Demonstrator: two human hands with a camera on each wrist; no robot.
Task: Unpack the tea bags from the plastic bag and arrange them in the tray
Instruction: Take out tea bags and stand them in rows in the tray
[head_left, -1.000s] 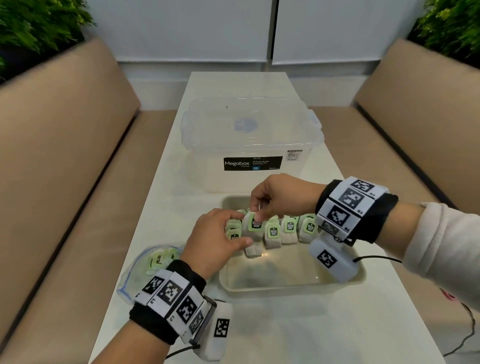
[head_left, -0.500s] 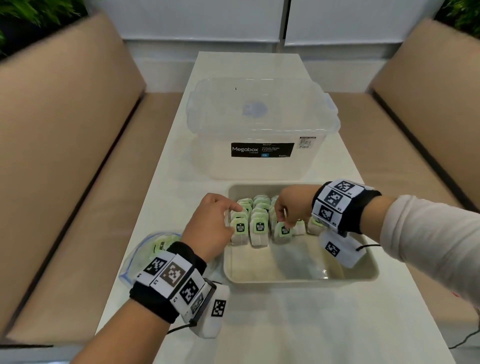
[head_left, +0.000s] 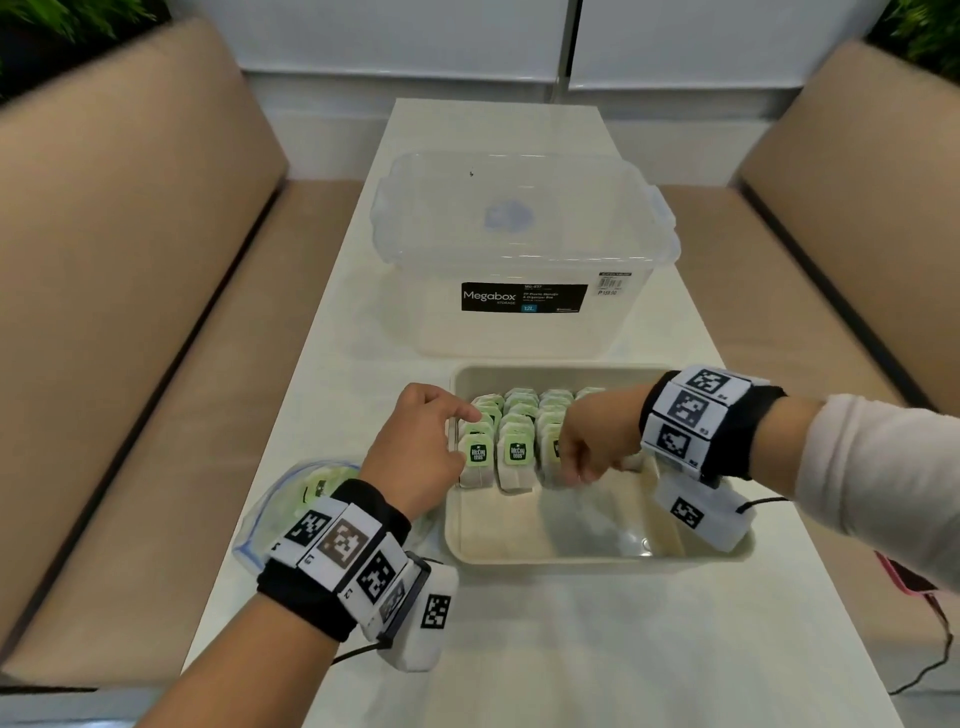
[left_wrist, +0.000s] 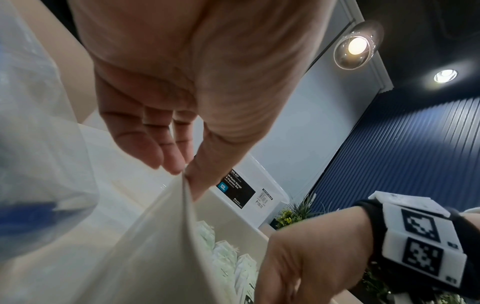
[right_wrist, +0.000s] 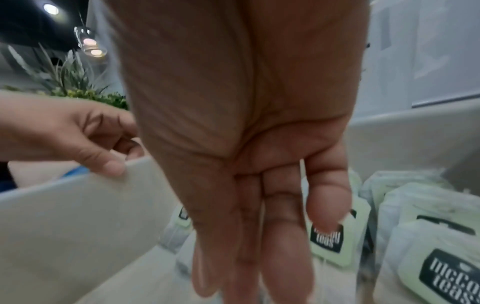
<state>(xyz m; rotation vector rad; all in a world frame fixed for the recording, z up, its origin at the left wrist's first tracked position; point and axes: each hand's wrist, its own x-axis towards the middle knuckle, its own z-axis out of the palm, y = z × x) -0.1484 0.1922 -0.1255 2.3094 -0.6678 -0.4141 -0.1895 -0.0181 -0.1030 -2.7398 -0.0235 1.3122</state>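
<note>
A beige tray (head_left: 597, 553) lies in front of me on the white table. Green-tagged tea bags (head_left: 517, 452) stand in tight rows in its far left part. My left hand (head_left: 462, 436) pinches the tray's left rim (left_wrist: 166, 226) between thumb and fingertips (left_wrist: 176, 164). My right hand (head_left: 576, 467) points its straight fingers (right_wrist: 283, 257) down in front of the rows and touches a tea bag (right_wrist: 327, 238) without gripping it. The clear plastic bag (head_left: 306, 483) lies left of the tray, partly under my left wrist, with tea bags still inside.
A clear lidded Megabox storage box (head_left: 519, 249) stands just behind the tray. Tan benches (head_left: 130, 312) flank the narrow table. A pink phone (head_left: 904, 577) with a cable lies at the table's right edge.
My right hand has come down from the top of a tea bag to the front of the rows. My left hand has shifted from the bags to the tray's left rim.
</note>
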